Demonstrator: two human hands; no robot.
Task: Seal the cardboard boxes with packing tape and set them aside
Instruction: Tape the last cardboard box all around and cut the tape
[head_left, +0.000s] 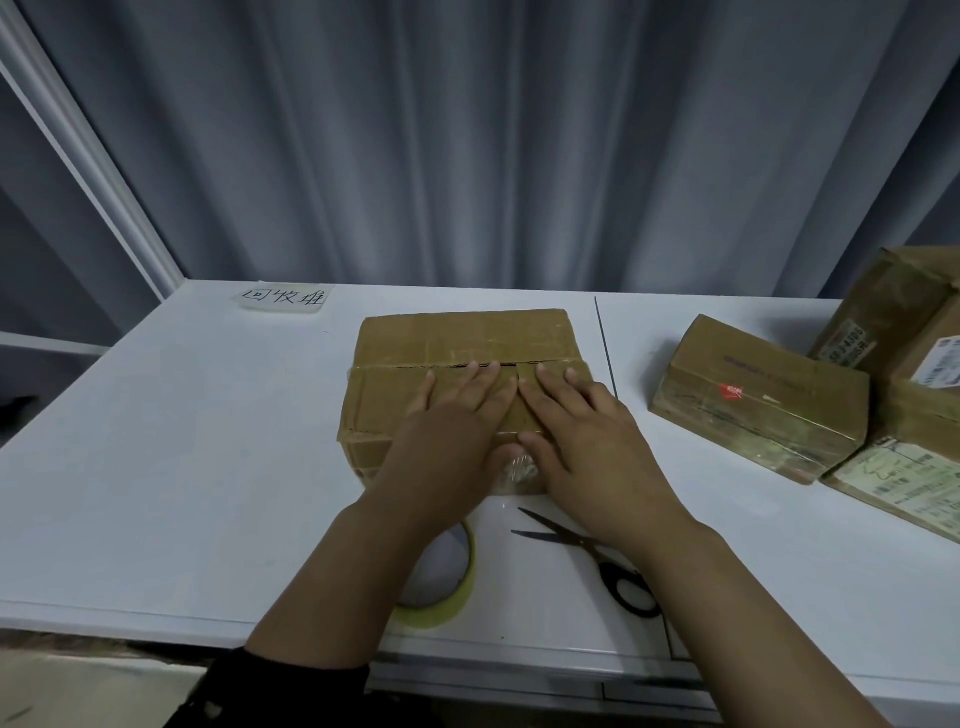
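Box in hand: cardboard box (457, 364), centre of the white table (182, 441), flaps closed, seam running left to right.
Left hand (457, 421): fingers spread flat, gripping nothing, pressing the near flap, apparently to bed the tape down.
Right hand (587, 431): likewise flat and open, touching the left hand.
Tape roll (447, 603): near edge, partly under the left forearm, within reach.
Scissors (597, 556): near, blades parted, beside the roll.
Other boxes (758, 400): piled far right; whether sealed cannot be told.
Paper label (285, 297): far left, handwritten.
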